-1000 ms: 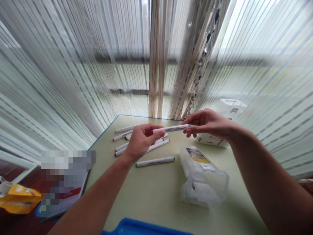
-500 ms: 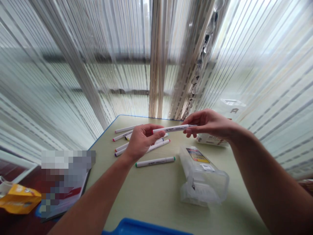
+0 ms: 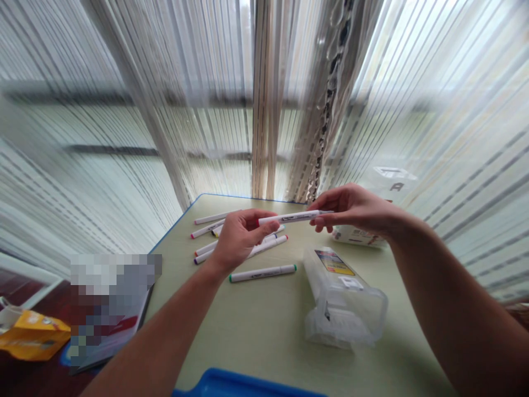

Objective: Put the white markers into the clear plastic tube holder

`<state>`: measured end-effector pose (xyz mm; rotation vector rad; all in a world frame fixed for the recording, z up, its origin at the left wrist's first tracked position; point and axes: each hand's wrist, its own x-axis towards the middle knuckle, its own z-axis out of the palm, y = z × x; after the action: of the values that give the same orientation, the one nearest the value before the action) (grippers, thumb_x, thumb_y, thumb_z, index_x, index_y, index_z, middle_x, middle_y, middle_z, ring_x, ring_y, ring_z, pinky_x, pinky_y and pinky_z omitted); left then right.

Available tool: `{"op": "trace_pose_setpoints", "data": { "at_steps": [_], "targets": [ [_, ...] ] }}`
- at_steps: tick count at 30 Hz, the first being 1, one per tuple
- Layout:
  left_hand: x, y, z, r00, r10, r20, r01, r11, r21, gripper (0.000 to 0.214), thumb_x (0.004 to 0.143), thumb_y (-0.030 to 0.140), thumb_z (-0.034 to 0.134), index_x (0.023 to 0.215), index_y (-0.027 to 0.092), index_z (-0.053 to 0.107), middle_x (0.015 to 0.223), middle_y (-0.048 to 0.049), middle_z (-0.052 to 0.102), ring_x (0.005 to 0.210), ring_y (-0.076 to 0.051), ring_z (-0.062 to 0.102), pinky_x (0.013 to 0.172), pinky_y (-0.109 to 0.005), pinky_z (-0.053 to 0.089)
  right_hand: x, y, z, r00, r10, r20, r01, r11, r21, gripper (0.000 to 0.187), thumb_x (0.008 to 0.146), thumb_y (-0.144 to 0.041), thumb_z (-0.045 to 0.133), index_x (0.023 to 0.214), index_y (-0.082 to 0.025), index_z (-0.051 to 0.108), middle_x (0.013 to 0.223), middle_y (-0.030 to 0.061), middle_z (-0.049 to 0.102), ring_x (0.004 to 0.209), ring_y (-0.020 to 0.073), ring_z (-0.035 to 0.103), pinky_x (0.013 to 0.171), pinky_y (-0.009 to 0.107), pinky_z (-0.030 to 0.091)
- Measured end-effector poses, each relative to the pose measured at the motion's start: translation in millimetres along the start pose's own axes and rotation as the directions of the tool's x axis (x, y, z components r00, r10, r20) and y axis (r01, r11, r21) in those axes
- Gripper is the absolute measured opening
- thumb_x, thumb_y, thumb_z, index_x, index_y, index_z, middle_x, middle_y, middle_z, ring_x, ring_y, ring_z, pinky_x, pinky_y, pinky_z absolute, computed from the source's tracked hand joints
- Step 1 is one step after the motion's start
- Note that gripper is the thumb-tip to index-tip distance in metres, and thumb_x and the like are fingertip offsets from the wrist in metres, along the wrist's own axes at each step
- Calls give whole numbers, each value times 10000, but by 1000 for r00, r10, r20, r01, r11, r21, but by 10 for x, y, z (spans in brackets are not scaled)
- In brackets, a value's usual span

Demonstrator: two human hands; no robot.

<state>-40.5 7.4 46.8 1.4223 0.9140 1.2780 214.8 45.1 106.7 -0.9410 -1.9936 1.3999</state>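
Observation:
A white marker (image 3: 289, 216) with a red end is held level above the table, its tapered tip pointing right. My left hand (image 3: 242, 234) pinches the red end between thumb and fingers. Around the tapered end my right hand (image 3: 351, 209) has its fingers closed; whether a cap sits in them cannot be made out. Beneath and behind my left hand lie several white markers (image 3: 270, 246) with coloured ends, partly hidden by it. A green-ended marker (image 3: 263, 273) rests apart, nearer to me.
An open clear plastic case (image 3: 347, 309) with a label lies right of the markers. Behind my right hand stands a whitish container (image 3: 359, 237). A blue tray edge (image 3: 248, 383) shows at the front. Left are a yellow packet (image 3: 35, 336) and a partly blurred booklet (image 3: 124, 331). String curtains (image 3: 206, 110) hang behind.
Both hands and the marker stay practically still. Only the curtain strings have shifted.

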Motion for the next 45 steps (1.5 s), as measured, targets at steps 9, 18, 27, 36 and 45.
{"op": "trace_pose_setpoints", "data": {
  "at_steps": [9, 18, 27, 36, 45],
  "targets": [
    [-1, 3, 4, 1000, 1, 2, -1, 1000, -8, 332, 698, 314, 836, 944, 105, 758, 531, 40, 534, 468, -39, 397, 426, -167, 285, 0, -20, 1, 1000, 20, -3, -20, 1000, -16, 291, 692, -332, 843, 910, -156, 762, 764, 58, 758, 693, 167, 706, 590, 255, 536],
    [-14, 38, 13, 1000, -16, -12, 16, 1000, -9, 370, 665, 327, 852, 945, 103, 760, 523, 42, 530, 467, -51, 400, 427, -184, 284, 2, -22, 16, 1000, -1, -9, 1, 1000, 9, 266, 696, -304, 836, 907, -155, 772, 730, 53, 755, 663, 159, 702, 556, 239, 536],
    [-38, 24, 17, 1000, 18, 16, -17, 998, -65, 364, 656, 311, 858, 952, 120, 764, 559, 29, 576, 477, -53, 426, 445, -184, 316, -75, -45, 62, 999, -11, -44, 12, 1000, 25, 312, 714, -309, 834, 971, -143, 775, 747, 73, 755, 636, 144, 684, 543, 231, 533],
    [-124, 112, 170, 993, 33, 118, -20, 993, -113, 367, 731, 340, 801, 997, 96, 736, 724, -69, 708, 515, -74, 501, 460, -196, 382, -558, -3, 256, 904, -38, -425, 104, 986, 133, 314, 653, -283, 876, 922, -161, 770, 615, 27, 698, 494, 109, 588, 458, 225, 466],
    [-136, -2, 337, 984, 76, 164, -54, 989, -137, 310, 738, 324, 785, 951, 103, 738, 648, -19, 635, 493, -64, 460, 437, -187, 341, -708, 251, 528, 718, -113, -687, 321, 929, 183, 260, 620, -287, 881, 853, -237, 776, 611, -4, 663, 481, 92, 491, 422, 224, 345]
  ]
}}
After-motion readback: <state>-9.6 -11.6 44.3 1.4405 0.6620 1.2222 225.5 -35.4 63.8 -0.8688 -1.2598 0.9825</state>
